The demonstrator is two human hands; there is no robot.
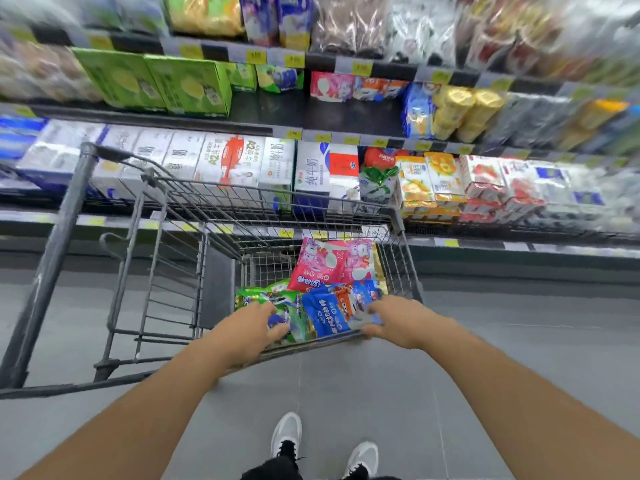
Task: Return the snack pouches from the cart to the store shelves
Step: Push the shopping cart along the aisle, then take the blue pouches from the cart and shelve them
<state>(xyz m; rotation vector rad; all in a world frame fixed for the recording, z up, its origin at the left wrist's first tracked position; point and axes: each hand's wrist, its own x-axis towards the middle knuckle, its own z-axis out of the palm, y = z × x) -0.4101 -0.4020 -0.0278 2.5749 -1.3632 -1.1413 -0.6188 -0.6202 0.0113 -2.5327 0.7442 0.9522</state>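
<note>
A grey wire cart (pixel 207 237) stands in front of me, its basket holding several snack pouches. Pink pouches (pixel 325 263) lie at the far end, a blue pouch (pixel 329 306) near the front right and a green pouch (pixel 277 299) near the front left. My left hand (pixel 249 327) reaches into the basket and closes its fingers on the green pouch. My right hand (pixel 398 318) grips the near right edge of the blue pouch. On the store shelf (pixel 277 109) behind the cart, matching pink pouches (pixel 332 85) and green pouches (pixel 277 77) stand at the back.
Shelves run across the whole background. Green boxes (pixel 173 83) fill the left of the middle shelf, gold packs (pixel 464 109) the right. White milk cartons (pixel 225 161) and fruit-drink packs (pixel 443 178) line the lower shelf. Grey floor (pixel 519 341) lies right of the cart; my shoes (pixel 322 448) show below.
</note>
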